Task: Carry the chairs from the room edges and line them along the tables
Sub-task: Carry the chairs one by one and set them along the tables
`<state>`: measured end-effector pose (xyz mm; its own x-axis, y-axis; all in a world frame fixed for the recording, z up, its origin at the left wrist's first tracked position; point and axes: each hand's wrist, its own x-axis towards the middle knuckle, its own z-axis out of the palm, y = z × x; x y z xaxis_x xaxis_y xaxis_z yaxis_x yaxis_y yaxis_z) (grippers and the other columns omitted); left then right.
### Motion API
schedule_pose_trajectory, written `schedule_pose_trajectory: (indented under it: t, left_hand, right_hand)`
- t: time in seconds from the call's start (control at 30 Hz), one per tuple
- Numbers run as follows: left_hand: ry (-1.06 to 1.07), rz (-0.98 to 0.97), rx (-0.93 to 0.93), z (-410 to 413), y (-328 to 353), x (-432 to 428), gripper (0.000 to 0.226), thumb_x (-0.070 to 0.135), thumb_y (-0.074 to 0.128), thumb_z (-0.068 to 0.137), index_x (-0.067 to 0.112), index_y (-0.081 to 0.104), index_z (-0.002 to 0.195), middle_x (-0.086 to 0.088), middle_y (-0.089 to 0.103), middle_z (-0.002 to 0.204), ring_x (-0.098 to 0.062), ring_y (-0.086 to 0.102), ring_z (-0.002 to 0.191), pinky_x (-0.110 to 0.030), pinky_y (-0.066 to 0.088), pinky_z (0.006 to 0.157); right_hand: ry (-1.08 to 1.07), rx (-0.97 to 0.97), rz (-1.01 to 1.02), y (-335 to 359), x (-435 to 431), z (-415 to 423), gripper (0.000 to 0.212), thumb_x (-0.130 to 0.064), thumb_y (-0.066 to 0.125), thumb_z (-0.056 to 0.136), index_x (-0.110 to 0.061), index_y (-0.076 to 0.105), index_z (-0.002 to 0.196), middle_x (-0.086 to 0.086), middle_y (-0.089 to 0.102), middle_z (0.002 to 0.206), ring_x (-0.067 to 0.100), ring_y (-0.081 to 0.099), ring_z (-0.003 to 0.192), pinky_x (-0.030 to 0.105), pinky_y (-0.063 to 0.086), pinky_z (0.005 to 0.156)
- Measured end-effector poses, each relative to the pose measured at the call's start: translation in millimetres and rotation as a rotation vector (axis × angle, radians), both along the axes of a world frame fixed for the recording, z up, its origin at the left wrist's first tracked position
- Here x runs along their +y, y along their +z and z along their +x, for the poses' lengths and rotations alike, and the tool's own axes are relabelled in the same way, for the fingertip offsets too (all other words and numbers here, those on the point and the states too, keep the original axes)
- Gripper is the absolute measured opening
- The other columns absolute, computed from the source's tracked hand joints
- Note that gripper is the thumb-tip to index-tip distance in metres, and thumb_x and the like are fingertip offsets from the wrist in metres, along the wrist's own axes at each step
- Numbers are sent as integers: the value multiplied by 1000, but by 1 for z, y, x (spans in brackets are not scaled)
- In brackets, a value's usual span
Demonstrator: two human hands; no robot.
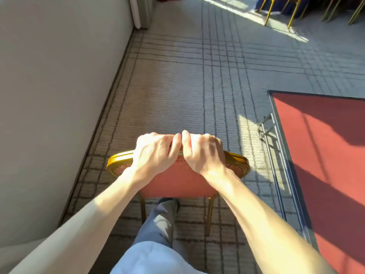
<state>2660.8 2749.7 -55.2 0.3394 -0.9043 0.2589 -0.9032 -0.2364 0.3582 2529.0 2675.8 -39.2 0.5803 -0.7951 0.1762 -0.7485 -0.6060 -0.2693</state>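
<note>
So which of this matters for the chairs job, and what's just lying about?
Job: chair, gripped at its top rail by left hand and right hand; far chairs.
Lying about: red platform, metal brace, wall.

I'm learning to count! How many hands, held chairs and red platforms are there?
Hands: 2, left hand and right hand
Held chairs: 1, the red chair
Red platforms: 1, the red platform
Total: 4
Far chairs at the top edge are cut off, so uncounted.
</note>
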Motion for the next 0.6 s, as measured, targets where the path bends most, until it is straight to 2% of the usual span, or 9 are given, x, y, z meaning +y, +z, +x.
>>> schedule_pose_trajectory:
  t: [0.07, 0.13, 0.23, 0.33, 0.43, 0.53, 0.6]
  left_hand:
    - [68, -16, -90, 15, 10, -44, 57, 47, 28, 98, 18, 38, 49, -3, 54, 47, -26, 59, 50, -32, 42, 51]
    - [70, 20, -38, 40, 20, -98, 59, 49, 25, 97, 17, 32, 49, -7, 58, 53, -30, 62, 59, -35, 44, 57]
    - [38, 64, 25, 86, 29, -170, 60, 47, 29, 100, 13, 42, 52, -9, 59, 59, -32, 63, 71, -35, 38, 61]
    - [-16, 53, -21, 128, 24, -231, 61, 48, 25, 99, 9, 54, 63, -11, 63, 65, -32, 64, 74, -33, 32, 59]
    - [-85, 68, -49, 162, 32, -294, 61, 49, 19, 93, 7, 58, 75, -14, 67, 76, -34, 64, 80, -33, 35, 62]
    - [-154, -6, -75, 186, 39, -342, 55, 46, 23, 97, 10, 61, 81, -11, 68, 82, -37, 64, 83, -35, 42, 62]
    - [-156, -11, -89, 199, 45, -370, 56, 47, 23, 96, 11, 62, 81, -12, 68, 81, -36, 64, 83, -35, 38, 60]
  right_hand:
    - [24, -38, 34, 8, -41, 21, 57, -42, 28, 104, -13, 71, 79, 13, 72, 77, 36, 68, 80, 37, 46, 68]
    - [23, -73, 48, 17, -96, 50, 55, -40, 31, 105, -10, 71, 83, 16, 73, 85, 38, 67, 88, 38, 46, 72]
    - [12, -69, 73, 17, -168, 98, 54, -41, 32, 104, -9, 71, 85, 17, 73, 91, 38, 66, 94, 38, 46, 76]
    - [2, -77, 68, 12, -232, 132, 56, -43, 31, 103, -7, 70, 83, 19, 72, 88, 39, 67, 91, 39, 49, 74]
    - [40, -68, 129, 18, -287, 163, 60, -43, 28, 103, -5, 68, 80, 22, 71, 85, 40, 66, 86, 40, 48, 72]
    - [82, -107, 86, 29, -335, 183, 57, -35, 30, 105, -5, 65, 72, 22, 69, 79, 40, 66, 80, 36, 41, 64]
    - [85, -121, 69, 38, -362, 193, 55, -36, 30, 105, -11, 59, 65, 22, 69, 77, 40, 65, 78, 32, 34, 61]
